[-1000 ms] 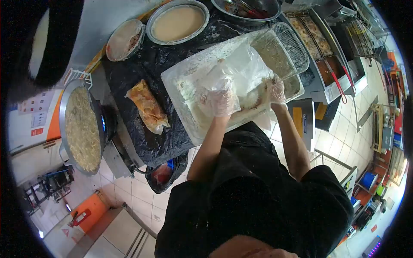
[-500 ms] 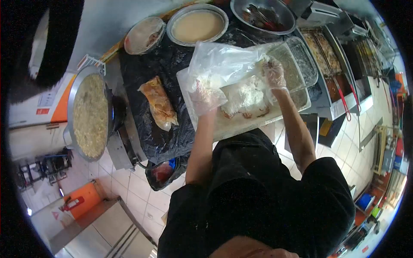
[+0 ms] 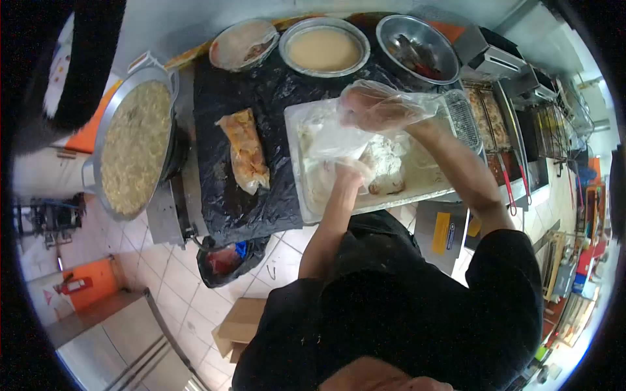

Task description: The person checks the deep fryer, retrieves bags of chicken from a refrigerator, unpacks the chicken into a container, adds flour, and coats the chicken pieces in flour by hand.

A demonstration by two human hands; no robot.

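Observation:
In a white tray, pale flour surrounds a mound of flour-coated pieces. A translucent plastic bag lies over the left half of the tray, whitened with flour. My left hand, in a clear plastic glove, is low in the tray, closed at the bag's lower edge beside the coated pieces; its fingertips are partly hidden. Above the tray's middle is my right hand, gloved in loose clear plastic. Motion smears its fingers, and I cannot tell whether it grips the bag.
Left of the tray, a bag of orange-yellow marinated meat lies on black plastic sheeting. A wide pan of bubbling oil stands farther left. Behind are a bowl of creamy liquid and a metal bowl. Fryer baskets are at right.
My right hand has moved left and up over the tray, off its right side. My left hand is lower in the tray. The bag has sunk and shifted left, uncovering the coated pieces.

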